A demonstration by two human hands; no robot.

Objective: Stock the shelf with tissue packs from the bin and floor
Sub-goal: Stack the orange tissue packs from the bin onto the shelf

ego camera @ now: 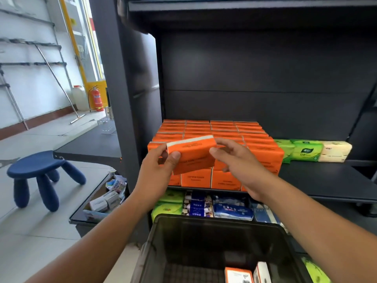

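Observation:
I hold one orange tissue pack (192, 155) in front of the shelf, tilted, with both hands. My left hand (159, 166) grips its left end, thumb on the front face. My right hand (234, 160) pinches its right end. Behind it a block of orange packs (220, 131) stands stacked on the black shelf (326, 180). Green packs (302, 150) and a cream pack (334, 151) lie to the right of the block. The black bin (163, 242) stands below me, with a few boxed packs (238, 274) at its bottom.
A lower shelf holds green, blue and patterned packs (204, 205). A blue stool (40, 176) stands on the tiled floor at left. An open carton of small boxes (106, 201) sits beside the shelf post. A fire extinguisher (97, 99) stands far left.

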